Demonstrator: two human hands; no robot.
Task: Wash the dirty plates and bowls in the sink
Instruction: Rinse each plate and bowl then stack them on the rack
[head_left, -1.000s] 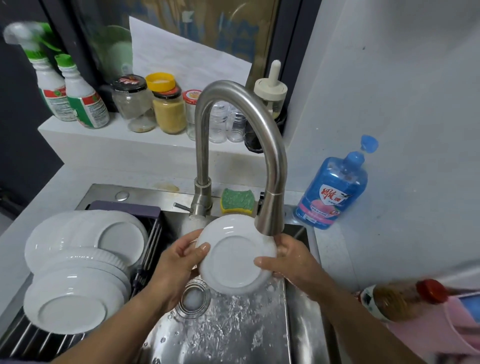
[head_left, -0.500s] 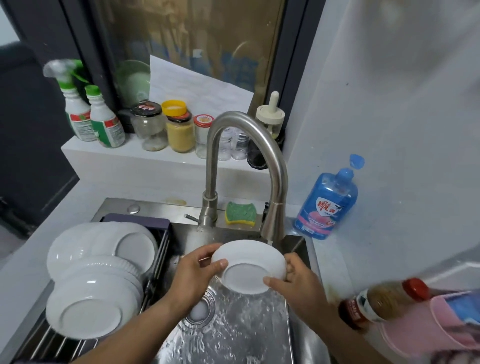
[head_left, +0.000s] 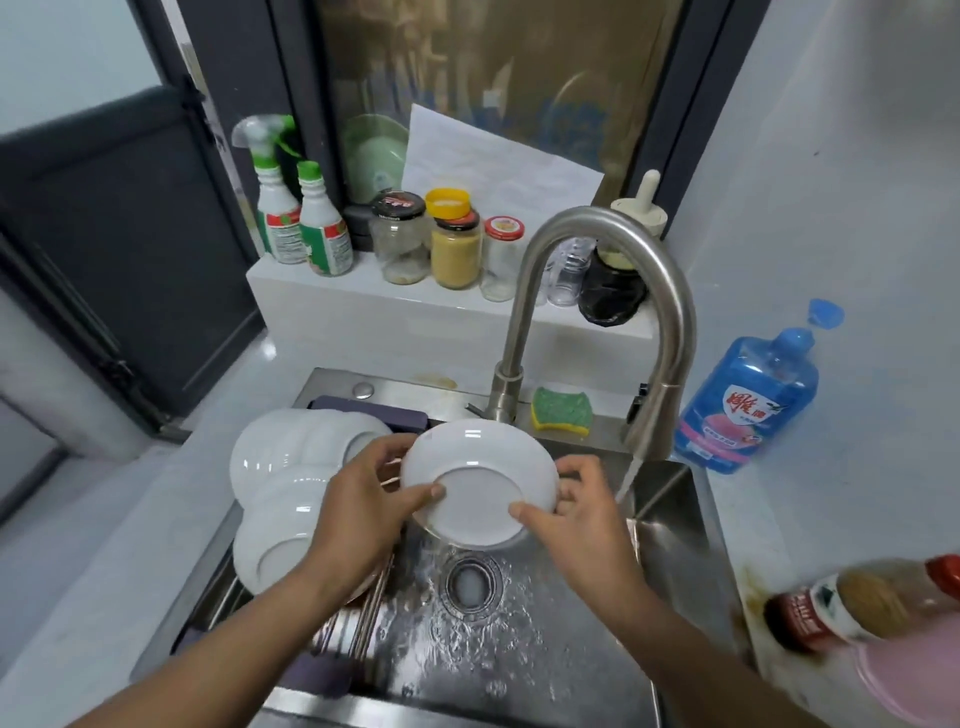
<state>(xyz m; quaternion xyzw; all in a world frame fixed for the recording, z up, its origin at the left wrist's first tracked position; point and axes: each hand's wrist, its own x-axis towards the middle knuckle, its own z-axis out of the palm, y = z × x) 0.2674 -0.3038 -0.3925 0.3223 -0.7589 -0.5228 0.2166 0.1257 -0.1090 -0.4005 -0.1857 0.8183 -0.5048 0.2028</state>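
I hold a small white plate upside down over the steel sink, its base facing me. My left hand grips its left edge, thumb on the base. My right hand grips its right edge, thumb on the base and fingers curled behind the rim. Water runs from the curved faucet just to the right of the plate, past my right hand. Several white plates and bowls lie upside down on the drying rack at the sink's left.
A green and yellow sponge lies behind the sink. A blue soap bottle stands at the right. Jars and spray bottles line the back ledge. A sauce bottle lies on the right counter beside something pink.
The plate has moved left out from under the faucet's stream and turned base up toward me. The camera has pulled back and tilted up.
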